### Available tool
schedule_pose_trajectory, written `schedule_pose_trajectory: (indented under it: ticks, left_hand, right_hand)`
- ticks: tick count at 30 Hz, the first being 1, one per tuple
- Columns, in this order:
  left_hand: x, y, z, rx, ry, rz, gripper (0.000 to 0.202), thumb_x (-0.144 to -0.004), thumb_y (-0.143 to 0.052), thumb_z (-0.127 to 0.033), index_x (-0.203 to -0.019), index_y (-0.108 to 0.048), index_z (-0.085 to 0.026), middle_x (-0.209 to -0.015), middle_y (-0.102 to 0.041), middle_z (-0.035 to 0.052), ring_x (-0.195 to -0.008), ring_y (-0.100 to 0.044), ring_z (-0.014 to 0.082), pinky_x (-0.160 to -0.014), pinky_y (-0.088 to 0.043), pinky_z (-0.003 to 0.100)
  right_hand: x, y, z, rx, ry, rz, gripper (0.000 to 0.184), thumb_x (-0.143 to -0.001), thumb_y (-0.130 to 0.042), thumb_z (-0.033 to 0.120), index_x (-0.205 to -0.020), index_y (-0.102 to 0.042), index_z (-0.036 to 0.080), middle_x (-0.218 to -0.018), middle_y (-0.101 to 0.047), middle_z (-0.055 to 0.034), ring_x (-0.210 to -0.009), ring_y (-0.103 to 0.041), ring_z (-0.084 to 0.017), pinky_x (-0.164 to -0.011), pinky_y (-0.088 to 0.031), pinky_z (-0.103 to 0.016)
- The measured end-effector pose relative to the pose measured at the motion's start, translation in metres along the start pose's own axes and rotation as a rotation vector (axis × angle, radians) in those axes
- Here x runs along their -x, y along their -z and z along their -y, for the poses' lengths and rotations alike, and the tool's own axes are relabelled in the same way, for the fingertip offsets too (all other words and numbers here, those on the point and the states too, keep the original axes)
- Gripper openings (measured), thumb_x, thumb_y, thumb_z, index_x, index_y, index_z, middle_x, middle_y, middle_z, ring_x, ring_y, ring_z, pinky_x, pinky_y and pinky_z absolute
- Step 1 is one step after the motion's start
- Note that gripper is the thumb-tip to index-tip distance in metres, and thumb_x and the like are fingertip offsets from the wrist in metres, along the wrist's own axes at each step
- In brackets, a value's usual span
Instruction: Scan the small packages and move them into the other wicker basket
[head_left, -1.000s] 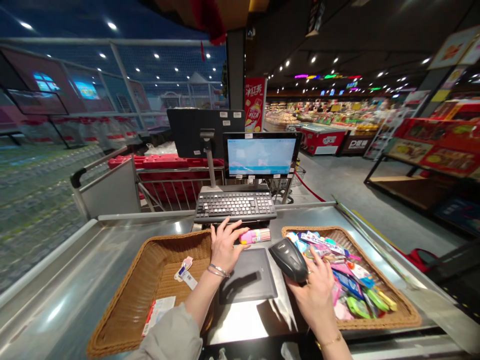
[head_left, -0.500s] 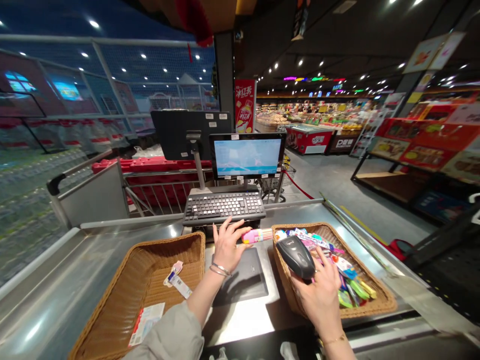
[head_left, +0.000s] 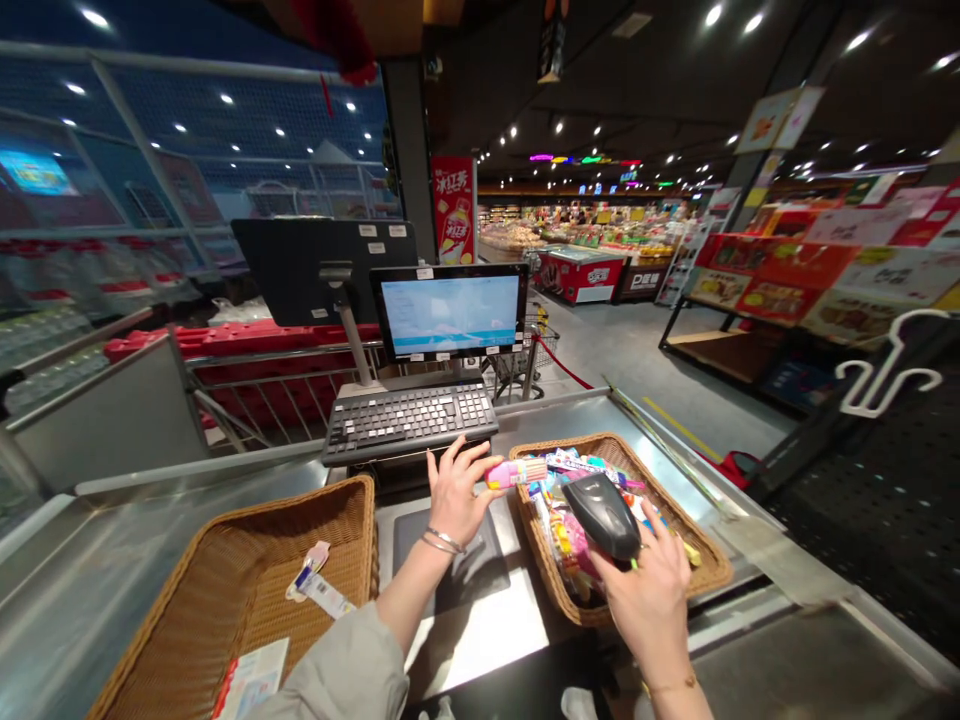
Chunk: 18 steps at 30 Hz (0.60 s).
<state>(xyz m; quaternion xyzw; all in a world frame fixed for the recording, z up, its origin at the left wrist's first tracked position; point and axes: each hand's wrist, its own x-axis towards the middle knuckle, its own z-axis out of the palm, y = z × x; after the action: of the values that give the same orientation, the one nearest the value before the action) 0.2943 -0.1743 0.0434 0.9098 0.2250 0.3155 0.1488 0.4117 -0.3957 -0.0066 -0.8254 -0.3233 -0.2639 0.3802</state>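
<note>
My left hand [head_left: 459,500] pinches a small pink-and-yellow pack [head_left: 516,473] with pale stick shapes along its right end. The pack is held just past the keyboard's front right corner, its far end over the rim of the right wicker basket [head_left: 731,577]. In my right hand [head_left: 651,570] is a black handheld barcode scanner [head_left: 602,512], held above that basket with its head pointing up and left. Under it lie several colourful small packets [head_left: 566,540], partly hidden by the scanner and hand.
At left, another wicker basket [head_left: 187,590] holds a tagged item [head_left: 321,590] and a white-and-red packet [head_left: 253,680]. A keyboard [head_left: 412,418] and lit monitor [head_left: 454,315] stand behind the metal counter [head_left: 52,600]. A dark flat pad [head_left: 469,570] lies between the baskets. White hooks [head_left: 889,370] hang at right.
The view has turned right, so the counter, baskets and monitor sit further left. Both hands, still holding the pack and the scanner, are further right relative to the baskets.
</note>
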Motion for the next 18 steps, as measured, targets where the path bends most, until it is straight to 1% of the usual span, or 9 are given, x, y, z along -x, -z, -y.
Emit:
schedule_pose_trajectory:
  ticks: [4,8,14,18]
  left_hand:
    - [-0.004,-0.008,-0.009,0.010,0.013,0.032,0.037,-0.075,-0.074,-0.030,-0.111,-0.066,-0.035,-0.128,-0.063,0.0022,-0.134,-0.039,0.0314,-0.110,-0.011,0.069]
    - [-0.005,-0.022,-0.014,0.014,0.018,0.065,0.036,-0.075,-0.074,-0.030,-0.110,-0.066,-0.035,-0.128,-0.063,0.0018,-0.134,-0.039,0.0312,-0.111,-0.010,0.069]
    - [-0.008,-0.043,-0.022,0.036,0.005,0.165,0.039,-0.073,-0.076,-0.029,-0.110,-0.066,-0.036,-0.129,-0.062,0.0003,-0.135,-0.038,0.0311,-0.111,-0.008,0.069]
    - [-0.011,-0.054,-0.034,0.074,-0.038,0.217,0.038,-0.074,-0.075,-0.030,-0.110,-0.066,-0.036,-0.130,-0.062,0.0005,-0.135,-0.036,0.0310,-0.111,-0.006,0.068]
  right_hand:
    - [-0.001,0.008,-0.007,-0.005,-0.090,-0.049,0.048,-0.079,-0.053,0.059,-0.095,-0.067,0.016,-0.111,-0.067,-0.0141,-0.124,-0.047,-0.033,-0.107,-0.024,-0.055]
    - [-0.003,0.018,-0.014,0.034,-0.175,-0.104,0.049,-0.079,-0.051,0.060,-0.092,-0.068,0.015,-0.108,-0.068,-0.0166,-0.123,-0.049,-0.032,-0.106,-0.027,-0.052]
    - [0.000,0.026,-0.036,0.104,-0.224,-0.164,0.046,-0.076,-0.056,0.058,-0.087,-0.068,0.014,-0.100,-0.069,-0.0169,-0.119,-0.054,-0.032,-0.103,-0.035,-0.049]
    - [0.003,0.029,-0.045,0.123,-0.256,-0.197,0.044,-0.076,-0.056,0.057,-0.085,-0.068,0.015,-0.099,-0.069,-0.0155,-0.118,-0.054,-0.032,-0.103,-0.036,-0.050]
